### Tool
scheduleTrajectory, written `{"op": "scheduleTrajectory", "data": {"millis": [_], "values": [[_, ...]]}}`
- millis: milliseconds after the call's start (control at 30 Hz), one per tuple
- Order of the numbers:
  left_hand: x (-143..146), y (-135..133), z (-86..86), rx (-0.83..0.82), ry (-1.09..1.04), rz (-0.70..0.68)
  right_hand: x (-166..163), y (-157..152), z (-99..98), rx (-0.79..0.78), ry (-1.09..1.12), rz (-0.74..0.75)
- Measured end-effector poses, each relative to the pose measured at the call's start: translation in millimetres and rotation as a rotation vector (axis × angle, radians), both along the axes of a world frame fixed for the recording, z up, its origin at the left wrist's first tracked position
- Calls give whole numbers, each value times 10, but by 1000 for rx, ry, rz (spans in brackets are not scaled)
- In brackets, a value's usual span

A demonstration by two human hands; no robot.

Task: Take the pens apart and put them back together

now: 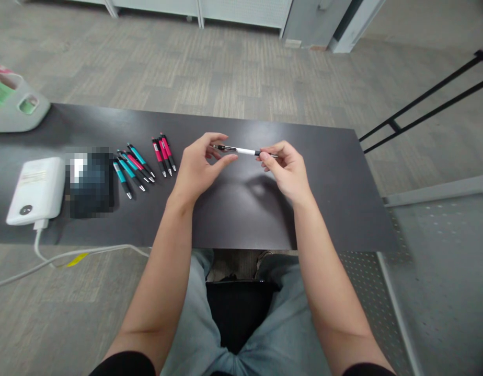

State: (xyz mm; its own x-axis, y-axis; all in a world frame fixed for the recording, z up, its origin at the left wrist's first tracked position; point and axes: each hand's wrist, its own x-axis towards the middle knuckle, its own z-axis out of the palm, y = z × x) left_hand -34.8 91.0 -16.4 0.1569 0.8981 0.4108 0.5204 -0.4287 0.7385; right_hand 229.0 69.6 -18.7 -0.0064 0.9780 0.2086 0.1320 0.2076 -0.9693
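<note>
A white pen (246, 151) with a black clip end and a black grip is held level above the dark table. The fingers of my right hand (286, 169) pinch it at the grip, close to the tip. Around the clip end is my left hand (200, 166), thumb and fingers apart; whether a finger touches the pen I cannot tell. Left of that hand lie several pens: a group of pink pens (163, 155) side by side, and a looser group of teal pens (131, 169) with a pink one among them.
A white power bank (36, 190) with a white cable (100, 249) lies at the table's left, beside a blurred-out dark object (90, 183). A light plastic basket (33, 112) stands at the far left. The table's (335, 209) right edge is near a black metal rail (425, 99).
</note>
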Motion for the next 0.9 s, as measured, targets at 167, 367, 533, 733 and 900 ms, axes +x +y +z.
{"op": "scheduleTrajectory", "data": {"millis": [167, 367, 533, 733, 900], "values": [[49, 10, -4, -23, -166, -38, 68, -84, 44, -27, -38, 42], [246, -52, 81, -58, -205, -38, 72, -168, 120, -79, -90, 147], [378, -23, -13, -37, -286, -105, 93, -240, 181, -137, -50, 185], [578, 70, -126, 1, -491, -163, 161, -329, 223, -209, 50, 192], [721, 33, -81, -33, -484, -198, 220, -392, 234, -250, 55, 202]]}}
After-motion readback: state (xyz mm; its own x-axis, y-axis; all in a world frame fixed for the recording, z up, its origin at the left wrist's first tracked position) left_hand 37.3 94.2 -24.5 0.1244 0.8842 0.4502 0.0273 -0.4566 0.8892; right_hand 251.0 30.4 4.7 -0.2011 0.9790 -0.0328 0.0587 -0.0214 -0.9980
